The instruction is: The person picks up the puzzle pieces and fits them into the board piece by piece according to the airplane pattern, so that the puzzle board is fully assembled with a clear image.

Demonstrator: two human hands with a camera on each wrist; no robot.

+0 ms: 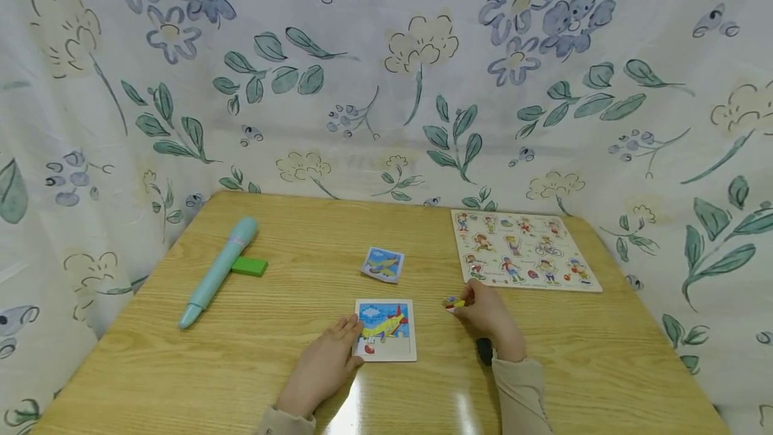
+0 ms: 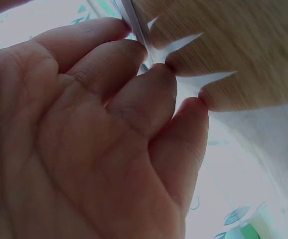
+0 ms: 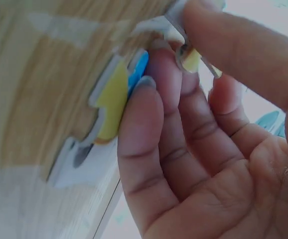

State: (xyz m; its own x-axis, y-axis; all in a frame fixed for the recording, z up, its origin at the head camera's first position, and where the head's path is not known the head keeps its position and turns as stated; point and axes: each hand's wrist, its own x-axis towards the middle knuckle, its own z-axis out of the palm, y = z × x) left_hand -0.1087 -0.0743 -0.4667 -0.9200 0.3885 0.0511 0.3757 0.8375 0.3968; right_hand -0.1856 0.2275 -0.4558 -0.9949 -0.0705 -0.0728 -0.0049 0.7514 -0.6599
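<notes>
A small square jigsaw puzzle [image 1: 386, 349] lies flat in a white frame, its airplane picture partly assembled and the lower part of its tray showing bare. My left hand [image 1: 329, 358] rests along its left edge, with the fingertips touching the frame and table; in the left wrist view those fingers [image 2: 134, 99] are only slightly bent. To the right of the frame, my right hand [image 1: 488, 314] pinches a puzzle piece [image 3: 190, 59] with yellow on it between thumb and fingers. Beside those fingers, low at the table, are a yellow-and-white piece [image 3: 111, 99] and a blue one [image 3: 138, 72].
Behind the frame lies a picture card [image 1: 383, 264] of the airplane. A larger board with figures [image 1: 519, 247] is at the back right. On the left are a teal pen-shaped object [image 1: 220, 274] and a green block [image 1: 250, 266]. A black object [image 1: 484, 351] sits near my right wrist.
</notes>
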